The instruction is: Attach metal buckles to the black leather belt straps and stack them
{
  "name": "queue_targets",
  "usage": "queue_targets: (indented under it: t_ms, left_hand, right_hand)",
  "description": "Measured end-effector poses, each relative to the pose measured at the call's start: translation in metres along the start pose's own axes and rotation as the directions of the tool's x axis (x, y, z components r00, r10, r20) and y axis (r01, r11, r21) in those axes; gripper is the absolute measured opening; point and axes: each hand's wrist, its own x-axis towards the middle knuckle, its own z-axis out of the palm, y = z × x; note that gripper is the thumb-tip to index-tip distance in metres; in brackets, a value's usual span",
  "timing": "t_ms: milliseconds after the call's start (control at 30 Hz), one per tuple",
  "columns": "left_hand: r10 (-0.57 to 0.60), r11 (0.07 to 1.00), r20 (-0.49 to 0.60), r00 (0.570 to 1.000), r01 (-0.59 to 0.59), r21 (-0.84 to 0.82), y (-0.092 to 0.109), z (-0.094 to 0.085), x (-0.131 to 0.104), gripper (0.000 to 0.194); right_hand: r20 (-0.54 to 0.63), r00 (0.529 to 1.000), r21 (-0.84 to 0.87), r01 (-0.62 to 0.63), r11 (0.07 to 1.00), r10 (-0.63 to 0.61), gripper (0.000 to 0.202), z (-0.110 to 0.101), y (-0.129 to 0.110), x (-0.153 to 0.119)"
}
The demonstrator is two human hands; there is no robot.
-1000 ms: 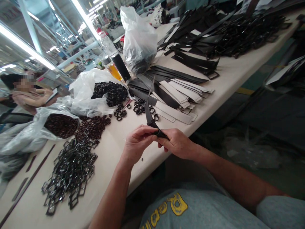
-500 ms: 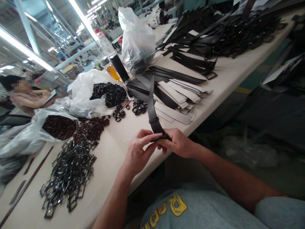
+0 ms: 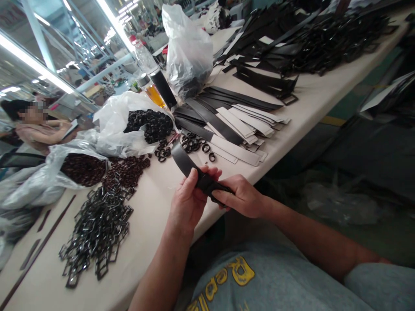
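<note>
A black strap [image 3: 183, 158] is held between both hands over the table's front edge, its free end curving up to the left. My left hand [image 3: 191, 201] grips the strap's middle, thumb on top and fingers behind it. My right hand [image 3: 241, 196] is closed on the strap's near end, where a dark buckle is partly hidden by the fingers. Small black loops [image 3: 191, 142] lie just beyond my left hand. Black straps [image 3: 217, 123] and pale strips [image 3: 235, 149] are fanned out behind the hands.
Black buckles [image 3: 97, 233] are heaped on the table [image 3: 149, 233] at left, beside brown loops [image 3: 126, 170]. Open plastic bags, bottles [image 3: 152, 93] and a tall white bag [image 3: 186, 47] stand farther back. More straps and buckles lie at upper right. A person [image 3: 39, 125] sits at far left.
The strap has swung from pointing away to leaning left and down. My left hand has turned and now wraps the strap. Two loops now lie apart from the small black pile.
</note>
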Motion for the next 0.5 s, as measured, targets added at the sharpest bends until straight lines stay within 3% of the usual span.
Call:
queue_targets:
  t_ms: [133,300,433,500]
  left_hand:
    - [0.075,0.995,0.005,0.997,-0.075,0.064,-0.01,-0.006,-0.008,0.02]
    - [0.128,0.979,0.018,0.992,-0.129,0.16,-0.023,-0.01,-0.013,0.026]
    - [0.364,0.89,0.015,0.931,-0.353,0.289,-0.028,-0.016,-0.023,0.016]
    - [0.421,0.848,0.034,0.906,-0.406,0.34,-0.028,-0.022,-0.026,0.012]
  right_hand:
    - [-0.012,0.998,-0.009,-0.065,0.998,0.065,0.037,0.002,0.002,0.001]
    - [-0.03,0.998,-0.075,-0.064,0.995,0.062,0.031,0.007,-0.006,0.004]
    - [-0.035,0.999,-0.131,-0.024,0.991,0.02,0.025,0.01,-0.017,0.006]
    - [-0.037,0.999,-0.163,-0.014,0.987,0.009,0.021,0.01,-0.021,0.007]
